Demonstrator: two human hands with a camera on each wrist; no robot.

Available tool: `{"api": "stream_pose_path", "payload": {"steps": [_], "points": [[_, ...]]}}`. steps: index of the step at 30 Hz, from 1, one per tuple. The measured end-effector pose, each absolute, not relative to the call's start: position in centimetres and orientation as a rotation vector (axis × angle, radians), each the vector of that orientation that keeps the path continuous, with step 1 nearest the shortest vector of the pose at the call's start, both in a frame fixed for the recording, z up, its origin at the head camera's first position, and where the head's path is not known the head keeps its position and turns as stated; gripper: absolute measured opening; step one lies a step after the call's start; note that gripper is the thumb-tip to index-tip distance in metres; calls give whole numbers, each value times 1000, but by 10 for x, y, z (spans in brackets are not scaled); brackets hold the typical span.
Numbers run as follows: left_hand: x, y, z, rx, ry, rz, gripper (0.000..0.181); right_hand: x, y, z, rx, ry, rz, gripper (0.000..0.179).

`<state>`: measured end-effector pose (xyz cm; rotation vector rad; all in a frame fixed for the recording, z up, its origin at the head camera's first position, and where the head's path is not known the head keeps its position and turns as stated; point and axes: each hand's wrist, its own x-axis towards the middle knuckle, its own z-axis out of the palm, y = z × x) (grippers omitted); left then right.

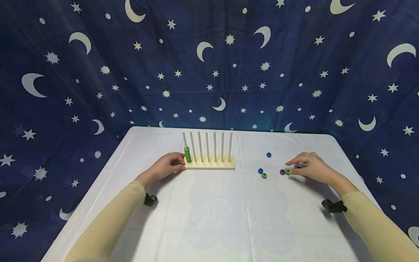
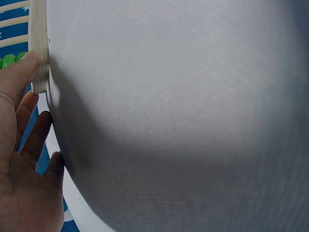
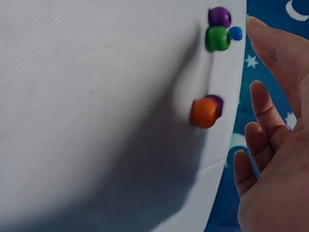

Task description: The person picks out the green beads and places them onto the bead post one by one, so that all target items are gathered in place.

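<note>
A wooden peg stand (image 1: 209, 166) with a row of upright pegs stands at the table's middle. Several green beads (image 1: 187, 154) are stacked on its leftmost peg. My left hand (image 1: 166, 166) holds the left end of the base between thumb and fingers. On the right, my right hand (image 1: 310, 168) hovers over loose beads, thumb and fingers apart, holding nothing. A green bead (image 1: 287, 172) lies right at its thumb tip, with a purple bead (image 1: 282, 172) beside it. An orange bead (image 3: 204, 112) and another purple bead (image 3: 218, 104) show below the palm in the right wrist view.
Between the stand and my right hand lie a blue bead (image 1: 260, 171), a green bead (image 1: 264, 175) and, farther back, another blue bead (image 1: 268, 155). A white cloth (image 1: 216, 218) covers the table. Behind it hangs a dark blue curtain (image 1: 183, 58) with moons and stars.
</note>
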<state>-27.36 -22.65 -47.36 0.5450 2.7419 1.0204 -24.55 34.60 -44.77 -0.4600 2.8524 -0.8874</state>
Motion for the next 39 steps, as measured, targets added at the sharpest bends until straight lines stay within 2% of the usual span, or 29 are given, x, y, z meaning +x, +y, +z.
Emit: {"api": "stream_pose_path", "payload": {"steps": [20, 39], "points": [[-274, -227, -476, 552, 2728, 1050, 8, -245, 360, -473, -370, 2780, -1017, 36], [-276, -227, -477, 559, 2736, 1052, 7, -251, 358, -477, -352, 2754, -1019, 33]]}}
